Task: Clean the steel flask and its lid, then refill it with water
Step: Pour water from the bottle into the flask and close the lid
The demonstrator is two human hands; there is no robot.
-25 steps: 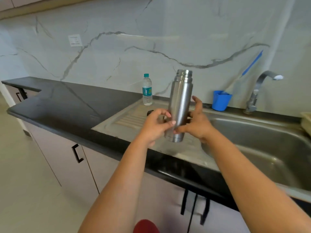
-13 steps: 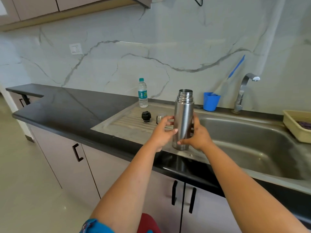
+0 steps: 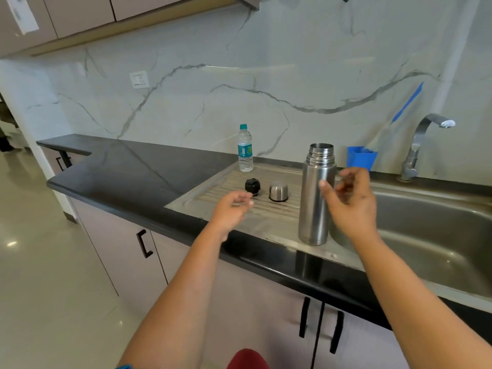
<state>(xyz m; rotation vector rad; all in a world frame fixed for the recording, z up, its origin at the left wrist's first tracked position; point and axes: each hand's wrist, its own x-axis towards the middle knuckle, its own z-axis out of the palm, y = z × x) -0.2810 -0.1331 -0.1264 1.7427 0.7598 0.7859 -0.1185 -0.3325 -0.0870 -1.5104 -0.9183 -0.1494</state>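
Released now, both hands — left hand [image 3: 234, 206] and right hand [image 3: 351, 201] hanging loose-fingered and empty, steel flask [image 3: 316, 195] set upright on drainboard [image 3: 213, 206], stopper [image 3: 252, 186] and cup lid [image 3: 278, 191] at its nine o'clock, refill apparently next.

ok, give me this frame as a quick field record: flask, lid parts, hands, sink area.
flask: tall steel flask, upright, uncapped, on the ribbed steel drainboard by the basin edge
lid parts: black round stopper and small steel cup lid, both on the drainboard, left of the flask
left hand: loosely curled, holding nothing
right hand: beside the flask, fingers relaxed, no grip
other: clear plastic water bottle, blue plastic cup, steel tap
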